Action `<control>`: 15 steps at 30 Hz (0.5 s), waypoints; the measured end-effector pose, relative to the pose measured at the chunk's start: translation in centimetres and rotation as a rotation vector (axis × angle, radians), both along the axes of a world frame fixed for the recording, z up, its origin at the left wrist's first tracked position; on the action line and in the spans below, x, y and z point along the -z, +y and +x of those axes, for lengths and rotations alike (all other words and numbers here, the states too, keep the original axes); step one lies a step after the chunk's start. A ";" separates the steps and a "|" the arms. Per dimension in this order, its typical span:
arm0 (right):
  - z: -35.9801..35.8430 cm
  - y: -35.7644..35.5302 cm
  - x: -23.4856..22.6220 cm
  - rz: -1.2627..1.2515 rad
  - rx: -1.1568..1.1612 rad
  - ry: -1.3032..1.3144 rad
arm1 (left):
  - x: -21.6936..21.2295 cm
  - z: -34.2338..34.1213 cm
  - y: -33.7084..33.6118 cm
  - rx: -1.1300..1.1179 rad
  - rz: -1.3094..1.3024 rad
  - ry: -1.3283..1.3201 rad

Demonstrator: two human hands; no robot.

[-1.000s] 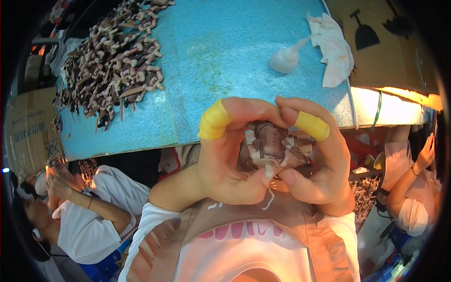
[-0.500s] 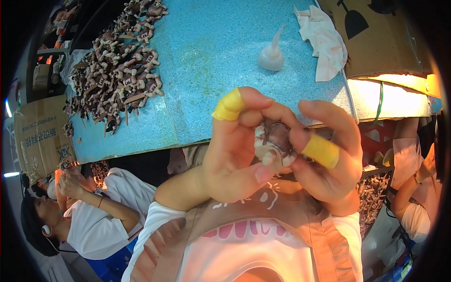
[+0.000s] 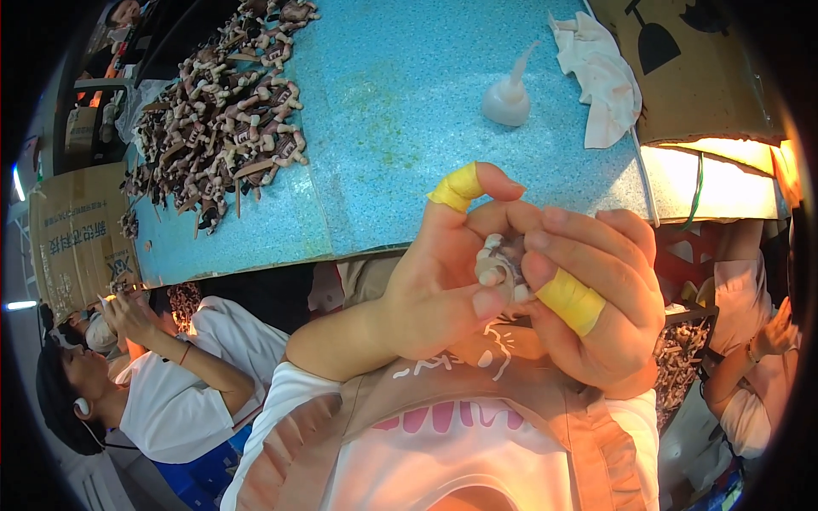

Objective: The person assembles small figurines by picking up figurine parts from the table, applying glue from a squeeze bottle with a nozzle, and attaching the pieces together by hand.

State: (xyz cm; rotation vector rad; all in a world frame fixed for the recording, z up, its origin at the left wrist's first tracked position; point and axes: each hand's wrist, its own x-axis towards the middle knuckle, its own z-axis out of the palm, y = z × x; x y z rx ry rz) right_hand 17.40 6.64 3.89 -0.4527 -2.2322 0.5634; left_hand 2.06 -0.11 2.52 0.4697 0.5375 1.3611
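Item: 1 small brown-and-cream figurine (image 3: 503, 260), pinched between both hands, left hand (image 3: 443, 281) and right hand (image 3: 596, 298) closed around it above the lap, short of the blue counter (image 3: 383, 128); risk: tape-wrapped fingertips may slip, dropping it.

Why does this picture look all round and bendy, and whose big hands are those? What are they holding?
The picture comes from a small camera worn on a person's head, looking down. Its wide lens bends straight edges, so everything looks round. The two big hands belong to that person. The left hand and the right hand pinch a small toy figure between them, and each has yellow tape wrapped round a finger. On the blue table lie a pile of small brown figures, a little white squeeze bottle and a white cloth. Another person in white sits nearby.
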 end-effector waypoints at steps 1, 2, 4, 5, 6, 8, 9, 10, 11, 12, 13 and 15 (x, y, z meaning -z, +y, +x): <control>0.1 -0.2 -0.3 0.019 0.018 -0.060 | -0.2 0.0 0.0 0.010 -0.017 -0.026; 0.0 -0.4 -0.4 0.022 0.015 -0.061 | -0.1 0.0 -0.1 0.006 -0.015 -0.026; 0.0 -0.7 -0.5 0.036 0.066 -0.116 | 0.4 0.0 -0.2 0.018 -0.008 -0.043; 0.0 -0.7 -0.5 0.039 0.064 -0.117 | 0.5 -0.1 -0.3 0.017 -0.005 -0.045; -0.1 -0.7 -0.3 0.040 0.060 -0.093 | 0.5 -0.1 -0.3 0.016 -0.001 -0.027; -0.3 -0.7 0.2 0.045 0.054 -0.069 | 0.8 -0.2 -0.2 0.012 0.006 -0.010; -0.4 -0.7 0.4 0.041 0.057 -0.041 | 1.0 -0.2 -0.1 0.006 0.030 -0.018; -0.4 -0.6 0.5 0.036 0.061 -0.013 | 1.1 -0.2 0.0 0.001 0.054 -0.025; -0.4 -0.6 0.5 0.038 0.062 -0.016 | 1.0 0.0 0.0 0.002 0.056 -0.028; -0.4 -0.5 0.5 0.040 0.060 -0.018 | 0.8 0.2 -0.1 -0.023 0.011 -0.025; -0.4 -0.5 0.5 0.041 0.059 -0.020 | 0.8 0.4 -0.1 -0.047 -0.035 -0.022; -0.5 -0.6 0.6 0.042 0.077 -0.016 | 1.1 0.7 0.0 -0.052 -0.029 -0.050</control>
